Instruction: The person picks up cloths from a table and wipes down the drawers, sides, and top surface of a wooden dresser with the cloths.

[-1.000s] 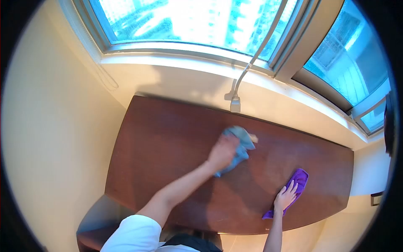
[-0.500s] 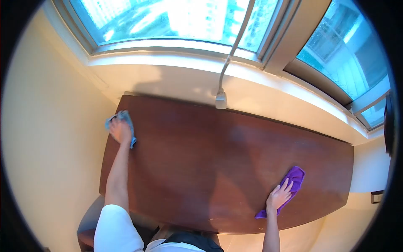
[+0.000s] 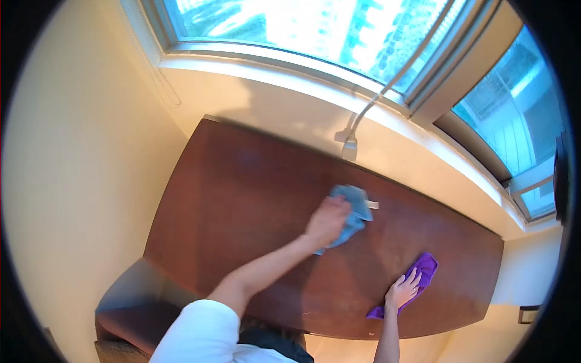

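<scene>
Lying bunched on the dark brown table (image 3: pixel 242 199), a little right of its middle, the blue cloth (image 3: pixel 359 209) is gripped by the left hand (image 3: pixel 328 219), whose fingers are curled into the fabric and slightly blurred. A small pale tab (image 3: pixel 373 205) is seen jutting from the cloth's right side; whether it is sewn on cannot be told. Nearer the person and to the right, the purple cloth (image 3: pixel 427 266) is spread in a long, slanting strip on the tabletop, and the right hand (image 3: pixel 404 290) is laid over it, palm down, with the fingers extended and slightly parted rather than closed around it. The two cloths are kept well apart, with bare wood between them. The left arm is stretched out from a white sleeve (image 3: pixel 200 330), while the right forearm is brought up from the lower edge of the view. Below the table's left corner, a chair (image 3: pixel 130 302) is partly seen. Behind the far edge, a grey cable (image 3: pixel 393 81) is hung down across the window (image 3: pixel 302 24) and ended in a pale connector (image 3: pixel 350 148) close to the tabletop's edge. To the left, the scene is bounded by a plain cream wall (image 3: pixel 78 181).
</scene>
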`<control>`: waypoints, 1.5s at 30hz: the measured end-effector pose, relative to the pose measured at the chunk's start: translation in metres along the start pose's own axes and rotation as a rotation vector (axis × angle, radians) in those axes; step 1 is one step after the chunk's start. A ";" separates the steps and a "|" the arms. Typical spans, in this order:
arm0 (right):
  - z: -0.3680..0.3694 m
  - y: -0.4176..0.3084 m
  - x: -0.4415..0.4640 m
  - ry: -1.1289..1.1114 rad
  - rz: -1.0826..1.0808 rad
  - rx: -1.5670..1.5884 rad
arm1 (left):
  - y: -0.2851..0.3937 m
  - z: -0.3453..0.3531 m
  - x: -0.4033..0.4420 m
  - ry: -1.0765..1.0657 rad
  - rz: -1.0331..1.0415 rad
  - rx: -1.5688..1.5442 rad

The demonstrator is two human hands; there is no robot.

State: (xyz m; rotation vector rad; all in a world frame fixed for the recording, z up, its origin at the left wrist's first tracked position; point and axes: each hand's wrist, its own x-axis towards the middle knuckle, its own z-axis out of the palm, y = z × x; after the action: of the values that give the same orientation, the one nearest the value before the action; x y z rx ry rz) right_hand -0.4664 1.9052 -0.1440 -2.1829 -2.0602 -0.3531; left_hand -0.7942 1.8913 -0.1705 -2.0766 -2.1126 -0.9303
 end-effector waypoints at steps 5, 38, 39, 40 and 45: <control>0.013 0.012 0.001 0.001 -0.055 0.113 | -0.189 -0.131 -0.097 0.146 -0.512 0.496; 0.036 0.410 0.093 -0.028 0.011 0.224 | 0.327 0.097 0.002 -0.076 -0.181 0.108; 0.040 0.414 0.093 -0.026 0.027 0.194 | 0.377 0.125 0.004 -0.039 -0.135 -0.062; 0.046 0.413 0.094 -0.017 0.040 0.192 | 0.420 0.149 -0.005 -0.057 -0.061 -0.161; 0.054 0.417 0.097 0.053 -0.025 0.274 | 0.490 0.154 -0.069 -0.269 0.107 -0.196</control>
State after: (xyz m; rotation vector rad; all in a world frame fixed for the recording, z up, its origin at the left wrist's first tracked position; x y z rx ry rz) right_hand -0.0418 1.9847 -0.1412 -1.9690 -1.9763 -0.1200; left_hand -0.2784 1.8598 -0.1380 -2.5135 -2.0733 -0.9250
